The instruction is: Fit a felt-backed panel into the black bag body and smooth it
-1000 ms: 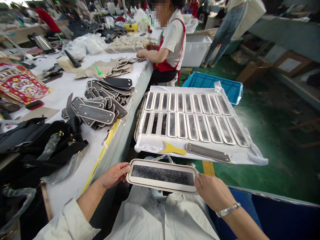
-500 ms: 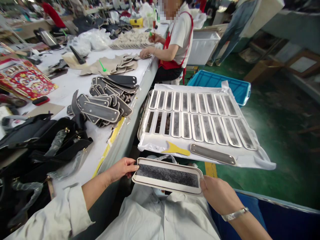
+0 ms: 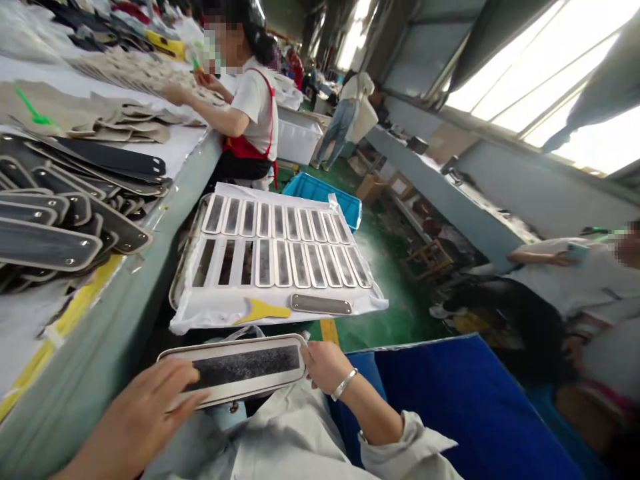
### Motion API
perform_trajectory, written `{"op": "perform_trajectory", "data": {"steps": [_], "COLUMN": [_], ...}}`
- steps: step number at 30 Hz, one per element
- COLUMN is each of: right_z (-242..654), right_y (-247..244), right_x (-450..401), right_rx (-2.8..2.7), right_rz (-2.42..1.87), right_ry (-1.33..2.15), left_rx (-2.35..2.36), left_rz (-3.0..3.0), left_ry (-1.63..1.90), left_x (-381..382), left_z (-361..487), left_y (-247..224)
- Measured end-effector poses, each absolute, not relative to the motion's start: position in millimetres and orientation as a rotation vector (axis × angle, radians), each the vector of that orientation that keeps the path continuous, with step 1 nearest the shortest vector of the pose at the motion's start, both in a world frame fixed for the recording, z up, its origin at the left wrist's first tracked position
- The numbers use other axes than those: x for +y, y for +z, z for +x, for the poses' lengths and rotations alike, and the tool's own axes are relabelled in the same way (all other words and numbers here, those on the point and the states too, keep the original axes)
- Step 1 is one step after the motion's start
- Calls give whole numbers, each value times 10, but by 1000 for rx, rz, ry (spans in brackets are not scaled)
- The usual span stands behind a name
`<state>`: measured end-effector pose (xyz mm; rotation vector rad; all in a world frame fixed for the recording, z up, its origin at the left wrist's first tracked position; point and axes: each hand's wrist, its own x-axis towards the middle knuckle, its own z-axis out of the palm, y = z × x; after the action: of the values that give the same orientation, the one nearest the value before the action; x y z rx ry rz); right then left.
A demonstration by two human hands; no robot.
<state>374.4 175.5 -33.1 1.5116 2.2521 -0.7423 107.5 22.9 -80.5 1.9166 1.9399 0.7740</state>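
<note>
My right hand (image 3: 327,367) grips the right end of a long white panel (image 3: 215,399) with rounded corners and a speckled black strip (image 3: 250,365) along its middle. My left hand (image 3: 145,410) is in front of the panel's left end, fingers stretched and thumb apart, hiding that end; whether it touches the panel is unclear. Beyond the panel, a white-covered tray (image 3: 200,319) carries two rows of similar panels (image 3: 297,263). On its near edge lie a yellow flat tool (image 3: 265,310) and a grey strap piece with metal studs (image 3: 320,305).
A table (image 3: 113,320) at left holds a pile of grey studded pieces (image 3: 55,233). A co-worker (image 3: 250,113) in a red apron sits beyond it. Behind the tray stands a blue crate (image 3: 330,200); a dark blue surface (image 3: 450,400) is at my right, with people further right.
My view has swung to the right. My left hand has gone from pinching the panel's left end to spread fingers in front of it. My right hand keeps its hold.
</note>
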Motion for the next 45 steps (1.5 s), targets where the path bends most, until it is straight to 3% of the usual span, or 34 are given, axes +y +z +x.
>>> {"op": "perform_trajectory", "data": {"steps": [4,8,12,19,29,45], "right_z": [3714,3722,3780,3939,3921,3860], "right_y": [-336,-373,-471,-501,-534,-587], "right_x": [1744,1715,1710,1848,1684,1790], "right_rx": [2281,2235,2157,1566,2134,2061], "right_rz": [1373,1426,1504,1801,1635,1640], "right_ry": [-808,-886,-1041,-1913,-1271,-1328], "left_rx": [1559,1465,1431,1469,1453,1461], "left_rz": [2445,2509,2462,2402,2425,2343], "left_ry": [496,166,134,110,82,22], "left_x": [522,780,846,868,841,880], "left_z": [1803,2140,2131,2132,2110,2150], "left_y": [-743,-775,-746,-682,-667,-588]}}
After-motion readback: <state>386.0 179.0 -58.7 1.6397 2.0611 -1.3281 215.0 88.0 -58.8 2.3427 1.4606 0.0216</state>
